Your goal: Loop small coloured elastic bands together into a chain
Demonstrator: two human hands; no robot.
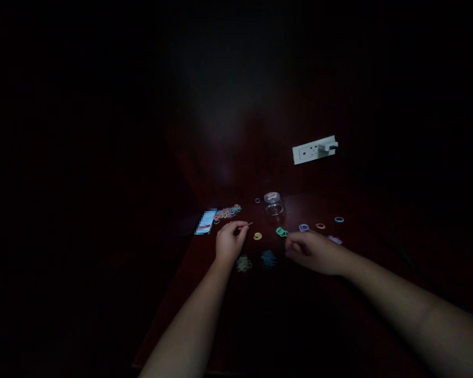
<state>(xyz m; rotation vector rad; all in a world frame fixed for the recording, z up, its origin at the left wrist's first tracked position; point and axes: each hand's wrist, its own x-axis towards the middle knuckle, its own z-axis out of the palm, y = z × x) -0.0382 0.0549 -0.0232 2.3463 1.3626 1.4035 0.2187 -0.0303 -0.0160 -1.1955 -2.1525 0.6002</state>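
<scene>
My left hand [230,242] pinches a thin pale band [250,224], seen edge-on, that looks like a hair tie. My right hand [308,252] is closed, its fingers curled beside the green hair ties [281,231]; whether anything sits between its fingertips is hidden. Yellow hair ties [257,237] lie between my hands. Past my right hand are purple hair ties [304,227], an orange one [320,226] and a blue one [339,219]. A mixed, many-coloured pile of hair ties [228,212] spreads beyond my left hand.
A clear lidded jar [274,205] stands at the back of the dark red table [189,294], near a lone purple ring [257,200]. A lit phone [206,222] lies at left. Pale [244,263] and blue heaps [268,259] sit nearer me. A wall socket [314,150] holds a plug.
</scene>
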